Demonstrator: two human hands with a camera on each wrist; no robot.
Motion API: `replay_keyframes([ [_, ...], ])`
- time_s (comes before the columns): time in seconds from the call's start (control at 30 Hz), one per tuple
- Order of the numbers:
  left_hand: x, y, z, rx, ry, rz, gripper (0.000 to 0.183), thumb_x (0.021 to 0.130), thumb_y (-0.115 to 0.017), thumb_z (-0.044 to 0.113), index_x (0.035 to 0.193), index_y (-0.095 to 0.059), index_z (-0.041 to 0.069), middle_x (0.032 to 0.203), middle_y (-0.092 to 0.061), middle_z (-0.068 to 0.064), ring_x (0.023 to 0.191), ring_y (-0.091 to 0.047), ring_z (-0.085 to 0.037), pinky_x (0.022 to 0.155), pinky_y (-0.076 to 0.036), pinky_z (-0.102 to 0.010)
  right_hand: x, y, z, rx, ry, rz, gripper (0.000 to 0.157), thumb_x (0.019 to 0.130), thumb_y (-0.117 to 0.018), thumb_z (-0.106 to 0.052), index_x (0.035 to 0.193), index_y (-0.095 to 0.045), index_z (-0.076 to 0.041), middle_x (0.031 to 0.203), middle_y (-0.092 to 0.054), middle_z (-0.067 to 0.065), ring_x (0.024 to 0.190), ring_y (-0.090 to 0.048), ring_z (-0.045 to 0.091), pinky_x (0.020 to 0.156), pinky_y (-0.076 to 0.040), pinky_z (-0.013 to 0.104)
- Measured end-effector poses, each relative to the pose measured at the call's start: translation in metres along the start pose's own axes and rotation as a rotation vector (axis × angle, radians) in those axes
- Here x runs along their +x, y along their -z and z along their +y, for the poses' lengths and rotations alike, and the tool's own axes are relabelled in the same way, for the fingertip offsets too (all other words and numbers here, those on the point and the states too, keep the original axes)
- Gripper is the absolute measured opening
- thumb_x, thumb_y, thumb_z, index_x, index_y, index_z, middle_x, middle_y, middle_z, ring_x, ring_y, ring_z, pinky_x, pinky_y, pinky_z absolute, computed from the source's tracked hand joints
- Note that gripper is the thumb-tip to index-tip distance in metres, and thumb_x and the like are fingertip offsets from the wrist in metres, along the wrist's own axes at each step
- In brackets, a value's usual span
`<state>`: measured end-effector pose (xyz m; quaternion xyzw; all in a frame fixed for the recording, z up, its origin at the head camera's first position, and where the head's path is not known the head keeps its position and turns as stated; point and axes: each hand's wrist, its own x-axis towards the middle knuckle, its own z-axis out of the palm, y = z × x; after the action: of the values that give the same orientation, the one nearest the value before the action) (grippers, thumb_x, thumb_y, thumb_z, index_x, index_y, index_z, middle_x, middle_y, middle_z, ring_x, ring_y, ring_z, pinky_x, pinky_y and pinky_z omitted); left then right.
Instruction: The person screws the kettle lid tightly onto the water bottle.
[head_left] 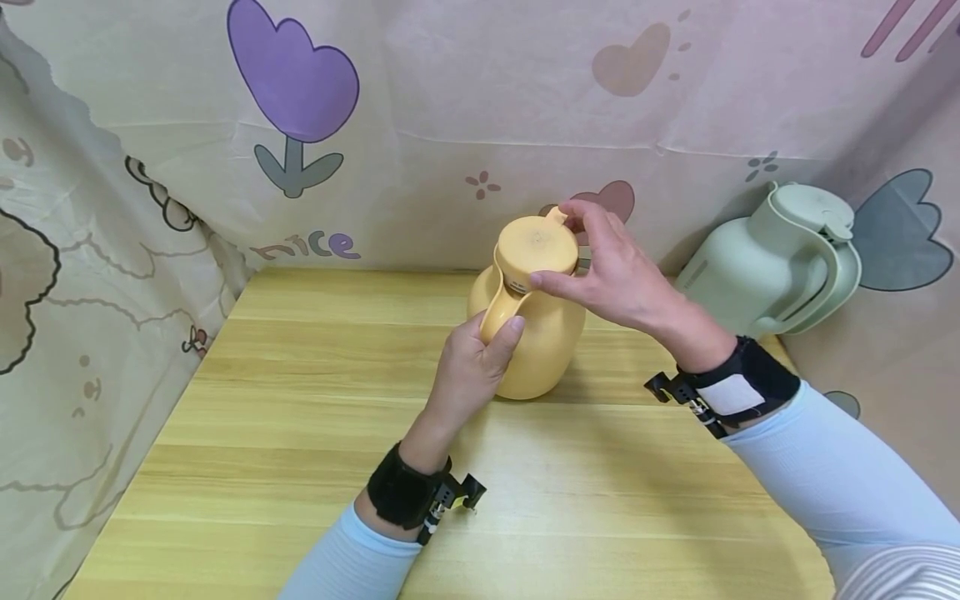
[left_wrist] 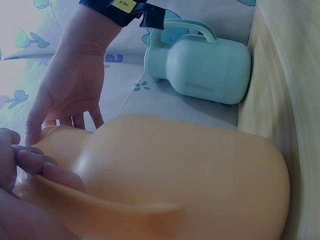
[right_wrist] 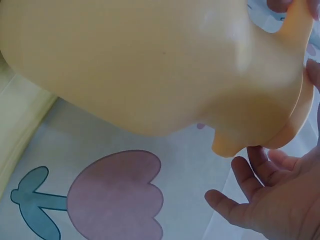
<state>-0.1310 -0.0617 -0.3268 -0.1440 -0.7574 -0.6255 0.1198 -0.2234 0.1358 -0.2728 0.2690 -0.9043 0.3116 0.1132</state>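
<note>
A yellow vacuum jug (head_left: 543, 354) stands on the wooden table, its round lid (head_left: 538, 243) on top. My left hand (head_left: 471, 364) grips the jug's handle (head_left: 498, 312), the thumb lying along it. Across the lid stretches my right hand (head_left: 618, 271), its thumb at the near edge and its fingers by the spout side. In the right wrist view, that hand's fingers (right_wrist: 245, 177) come up against the lid's rim under the spout, some of them apart from it. The left wrist view shows the jug's smooth body (left_wrist: 190, 160) and the left fingers (left_wrist: 50, 170) curled round the handle.
A pale green jug (head_left: 750, 267) with a handle leans at the table's back right corner, by the curtain. Printed cloth (head_left: 450, 100) hangs behind and on both sides of the wooden table (head_left: 300, 433).
</note>
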Motion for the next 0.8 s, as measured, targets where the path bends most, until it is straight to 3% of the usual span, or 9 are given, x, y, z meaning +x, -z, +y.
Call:
replay_keyframes([
  [0.13,0.0,0.0,0.0,-0.003,0.006,-0.003,0.026,0.096,-0.058,0.021,0.079,-0.058,0.001,0.063,-0.045,-0.004,0.061,-0.046,-0.018,0.055,-0.038,-0.029,0.0,0.003,-0.001,-0.054,0.024,0.012,0.086,0.072,-0.076,-0.061,0.136,-0.039,-0.017,0.124,-0.045,0.009,0.116,-0.045,0.027,0.093,-0.038,0.05],
  [0.27,0.0,0.0,0.0,-0.006,0.014,-0.01,0.026,0.096,-0.058,0.021,0.08,-0.059,0.001,0.063,-0.046,-0.005,0.062,-0.048,-0.019,0.056,-0.039,-0.029,0.003,0.008,0.0,-0.077,0.122,0.018,0.079,0.073,-0.077,-0.054,0.133,-0.042,-0.016,0.126,-0.043,0.01,0.116,-0.038,0.026,0.094,-0.036,0.05],
  [0.43,0.0,0.001,0.0,-0.002,0.005,-0.004,0.025,0.096,-0.058,0.02,0.08,-0.059,0.001,0.063,-0.046,-0.005,0.063,-0.048,-0.02,0.056,-0.04,-0.03,0.012,0.014,0.0,-0.069,0.251,-0.079,0.076,0.08,-0.075,-0.044,0.14,-0.04,-0.013,0.14,-0.043,0.009,0.129,-0.033,0.025,0.105,-0.03,0.054],
  [0.6,-0.001,0.001,0.001,-0.003,0.012,-0.005,0.027,0.097,-0.058,0.021,0.079,-0.058,0.001,0.064,-0.046,-0.005,0.064,-0.048,-0.02,0.058,-0.04,-0.03,0.016,0.017,0.0,-0.067,0.246,-0.177,0.075,0.083,-0.07,-0.041,0.146,-0.037,-0.015,0.147,-0.04,0.007,0.136,-0.029,0.022,0.109,-0.027,0.054],
  [0.67,0.0,0.001,0.001,-0.002,0.016,-0.008,0.026,0.096,-0.058,0.021,0.08,-0.059,0.0,0.064,-0.047,-0.005,0.065,-0.049,-0.02,0.058,-0.041,-0.03,0.016,0.017,0.0,-0.072,0.239,-0.183,0.074,0.084,-0.07,-0.04,0.146,-0.037,-0.016,0.146,-0.04,0.007,0.136,-0.03,0.023,0.109,-0.028,0.055],
  [0.8,0.003,-0.002,-0.016,-0.002,0.016,-0.006,0.026,0.096,-0.059,0.024,0.083,-0.061,0.001,0.065,-0.049,-0.006,0.065,-0.05,-0.021,0.058,-0.041,-0.031,0.016,0.016,-0.002,-0.084,0.23,-0.151,0.074,0.082,-0.072,-0.042,0.144,-0.04,-0.017,0.142,-0.045,0.007,0.13,-0.033,0.024,0.105,-0.031,0.053],
])
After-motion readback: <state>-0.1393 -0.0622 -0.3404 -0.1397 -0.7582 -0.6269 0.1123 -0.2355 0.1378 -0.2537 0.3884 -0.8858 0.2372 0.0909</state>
